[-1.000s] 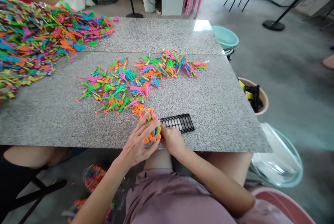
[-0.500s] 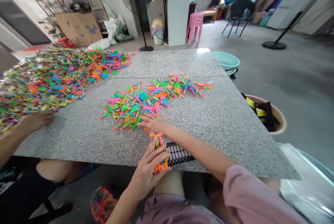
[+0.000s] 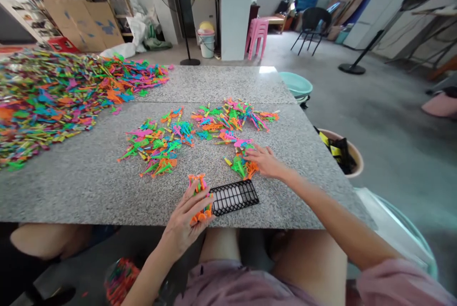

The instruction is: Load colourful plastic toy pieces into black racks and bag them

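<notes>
You seem to be at the picking-up step: your left hand [image 3: 183,218], at the lower centre of the frame, curls its fingers over a bundle of bright plastic pieces [image 3: 202,217] at the left end of a black grid tray [image 3: 233,197]; whether the pieces sit in its cells is hidden. Your right hand [image 3: 267,162], right of centre, has its fingertips over a small cluster [image 3: 239,165] of similar pieces just beyond the tray; I cannot tell whether they pinch one. A looser pile [image 3: 157,149] lies left of centre. The next move seems to call for light right fingertips, freeing pieces from the tangle, and a steady left hold on the bundle.
</notes>
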`<state>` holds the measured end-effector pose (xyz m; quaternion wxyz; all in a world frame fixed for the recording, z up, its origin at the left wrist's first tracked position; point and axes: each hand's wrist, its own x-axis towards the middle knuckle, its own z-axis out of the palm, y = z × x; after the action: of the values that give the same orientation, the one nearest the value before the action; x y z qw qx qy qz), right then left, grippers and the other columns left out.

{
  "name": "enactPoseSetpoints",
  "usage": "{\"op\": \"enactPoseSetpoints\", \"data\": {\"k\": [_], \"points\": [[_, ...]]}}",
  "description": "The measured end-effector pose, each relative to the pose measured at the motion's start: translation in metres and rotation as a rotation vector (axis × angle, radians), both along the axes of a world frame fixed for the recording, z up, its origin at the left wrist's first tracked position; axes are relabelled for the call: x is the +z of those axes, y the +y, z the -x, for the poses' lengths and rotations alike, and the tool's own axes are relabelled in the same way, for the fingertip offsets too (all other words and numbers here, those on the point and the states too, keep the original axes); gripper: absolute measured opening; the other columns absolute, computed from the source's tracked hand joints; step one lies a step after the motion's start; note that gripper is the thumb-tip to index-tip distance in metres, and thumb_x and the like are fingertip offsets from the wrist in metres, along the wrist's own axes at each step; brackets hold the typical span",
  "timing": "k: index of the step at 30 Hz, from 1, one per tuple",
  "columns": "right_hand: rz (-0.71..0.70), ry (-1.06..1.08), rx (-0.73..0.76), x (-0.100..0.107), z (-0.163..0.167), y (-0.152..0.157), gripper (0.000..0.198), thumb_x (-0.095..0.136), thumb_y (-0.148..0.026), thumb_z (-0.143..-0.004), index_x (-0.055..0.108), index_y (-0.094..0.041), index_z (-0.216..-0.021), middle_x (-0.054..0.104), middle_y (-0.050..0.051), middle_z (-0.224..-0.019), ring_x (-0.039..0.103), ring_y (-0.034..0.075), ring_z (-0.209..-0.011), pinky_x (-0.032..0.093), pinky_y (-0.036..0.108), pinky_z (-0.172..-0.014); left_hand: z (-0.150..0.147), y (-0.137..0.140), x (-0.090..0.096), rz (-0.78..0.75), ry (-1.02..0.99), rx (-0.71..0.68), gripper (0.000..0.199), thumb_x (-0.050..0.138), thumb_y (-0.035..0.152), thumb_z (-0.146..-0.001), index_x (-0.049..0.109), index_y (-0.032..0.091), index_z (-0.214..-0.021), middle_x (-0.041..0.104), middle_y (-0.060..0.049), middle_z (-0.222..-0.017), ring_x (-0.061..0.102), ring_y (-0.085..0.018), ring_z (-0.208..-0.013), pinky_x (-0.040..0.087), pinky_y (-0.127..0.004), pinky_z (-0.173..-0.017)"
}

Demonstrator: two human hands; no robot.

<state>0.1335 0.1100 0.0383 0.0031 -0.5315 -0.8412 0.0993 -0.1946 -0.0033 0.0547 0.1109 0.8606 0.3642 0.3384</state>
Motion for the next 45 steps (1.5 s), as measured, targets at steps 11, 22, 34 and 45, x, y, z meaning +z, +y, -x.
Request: {"op": "enactPoseSetpoints", "data": {"k": [11,22,34,45], "points": [[-0.179,-0.283,0.663,0.009,0.099,0.056,0.024,0.045,-0.009,-0.096,0.067,-0.015,-0.094,0.067,0.009,-0.104,0.058,0.019,-0.1,0.049,0.031,-0.08,0.001,-0.001,0.005,-0.007,0.012,0.012,0.029,0.062,0.022,-0.093,0.061,0.021,-0.122,0.066,-0.012,-0.129,0.033,-0.031,-0.145,0.047,-0.054,-0.108],[-0.211,-0.081,0.311,0.013,0.035,0.03,0.022,0.04,-0.003,-0.095,0.057,-0.011,-0.107,0.064,0.015,-0.109,0.064,0.021,-0.102,0.051,0.032,-0.084,0.003,0.0,0.004,0.004,0.025,-0.014,0.033,0.065,0.019,-0.091,0.06,0.02,-0.124,0.064,-0.012,-0.131,0.031,-0.03,-0.146,0.043,-0.055,-0.111],[0.512,1.18,-0.188,-0.032,0.13,-0.05,0.015,0.058,-0.028,-0.086,0.059,-0.018,-0.097,0.062,-0.003,-0.062,0.064,0.014,-0.057,0.051,0.025,-0.059,0.003,-0.005,0.009,0.057,0.023,-0.006,0.039,0.063,0.012,-0.089,0.057,0.02,-0.127,0.062,-0.012,-0.132,0.029,-0.031,-0.147,0.041,-0.055,-0.113],[0.228,0.399,-0.011,-0.005,0.148,-0.038,0.016,0.059,-0.022,-0.082,0.074,-0.019,-0.087,0.075,0.007,-0.086,0.068,0.02,-0.082,0.044,0.024,-0.069,0.001,-0.003,0.007,-0.034,0.067,0.035,0.034,0.065,0.019,-0.091,0.06,0.02,-0.124,0.067,-0.011,-0.127,0.036,-0.031,-0.144,0.046,-0.051,-0.109]]}}
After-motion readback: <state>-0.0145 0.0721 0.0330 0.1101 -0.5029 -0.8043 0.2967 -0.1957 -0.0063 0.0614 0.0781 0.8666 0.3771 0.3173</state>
